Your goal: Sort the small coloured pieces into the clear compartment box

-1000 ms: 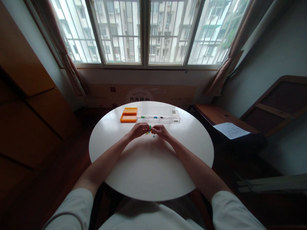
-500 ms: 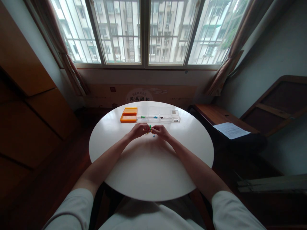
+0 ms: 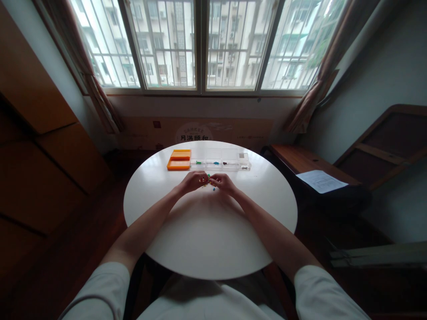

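My left hand point(image 3: 192, 181) and my right hand point(image 3: 224, 182) meet over the far middle of the round white table point(image 3: 210, 240), fingers curled and pinched together. Between the fingertips lies a small heap of tiny coloured pieces point(image 3: 208, 182), green, yellow and blue. Both hands pinch at this heap; which piece each holds is too small to tell. Just behind the hands stands a clear compartment box point(image 3: 220, 164) with a few coloured bits in its cells, and an orange lid or tray point(image 3: 179, 160) at its left end.
A wooden side bench point(image 3: 300, 162) with a sheet of paper point(image 3: 320, 181) stands to the right of the table. Wooden cabinets point(image 3: 40, 146) fill the left side. A barred window point(image 3: 200, 44) with curtains is behind the table.
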`<state>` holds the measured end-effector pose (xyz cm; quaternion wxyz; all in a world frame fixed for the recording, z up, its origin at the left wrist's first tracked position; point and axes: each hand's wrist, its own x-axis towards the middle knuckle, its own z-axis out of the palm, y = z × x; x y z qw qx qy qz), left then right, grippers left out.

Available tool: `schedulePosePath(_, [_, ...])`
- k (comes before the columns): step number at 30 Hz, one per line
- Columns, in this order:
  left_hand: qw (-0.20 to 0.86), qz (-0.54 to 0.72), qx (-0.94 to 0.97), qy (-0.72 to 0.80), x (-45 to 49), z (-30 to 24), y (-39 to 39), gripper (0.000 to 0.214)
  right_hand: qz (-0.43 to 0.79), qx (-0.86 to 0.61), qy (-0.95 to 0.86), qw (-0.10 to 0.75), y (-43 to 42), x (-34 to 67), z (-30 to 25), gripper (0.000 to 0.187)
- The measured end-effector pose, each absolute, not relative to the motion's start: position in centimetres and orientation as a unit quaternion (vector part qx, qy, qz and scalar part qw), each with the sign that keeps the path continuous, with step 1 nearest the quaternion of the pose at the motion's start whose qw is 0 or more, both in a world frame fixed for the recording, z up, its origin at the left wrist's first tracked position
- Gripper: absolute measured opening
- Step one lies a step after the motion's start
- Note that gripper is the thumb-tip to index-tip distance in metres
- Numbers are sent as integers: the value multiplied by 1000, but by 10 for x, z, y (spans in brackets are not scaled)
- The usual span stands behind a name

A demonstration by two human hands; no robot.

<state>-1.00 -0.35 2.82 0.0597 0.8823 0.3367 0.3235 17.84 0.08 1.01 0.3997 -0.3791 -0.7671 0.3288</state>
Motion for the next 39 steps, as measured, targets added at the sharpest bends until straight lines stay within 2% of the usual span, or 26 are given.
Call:
schedulePosePath(16, [84, 316, 887, 327, -11, 27, -4, 17, 331, -381, -766, 397, 0, 178, 11, 23])
schedulePosePath(39, [96, 311, 892, 313, -10, 25, -5, 24, 352, -369, -771, 382, -1, 178, 9, 23])
